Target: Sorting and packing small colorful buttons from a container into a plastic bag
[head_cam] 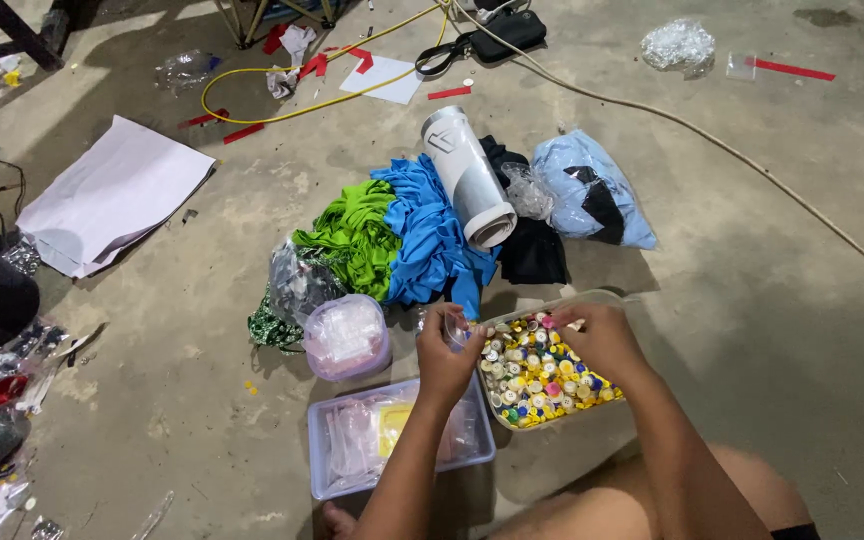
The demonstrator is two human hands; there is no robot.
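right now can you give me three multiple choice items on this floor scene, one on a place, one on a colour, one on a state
1. Where does the rolled white sheet lie?
A. on the pile of cloth
B. inside the tub of caps
C. on the flat white paper

2. What colour is the cloth right beside the blue cloth?
A. red
B. bright green
C. orange

3. How is the right hand placed?
A. flat on the bare floor
B. down over the tub of caps
C. gripping the yellow cable

Answers:
1 A, the roll rests across the blue and black cloth.
2 B, a bright green cloth lies against the blue one's left side.
3 B, its fingers reach onto the caps at the tub's far edge, while the left hand holds something small and clear next to it.
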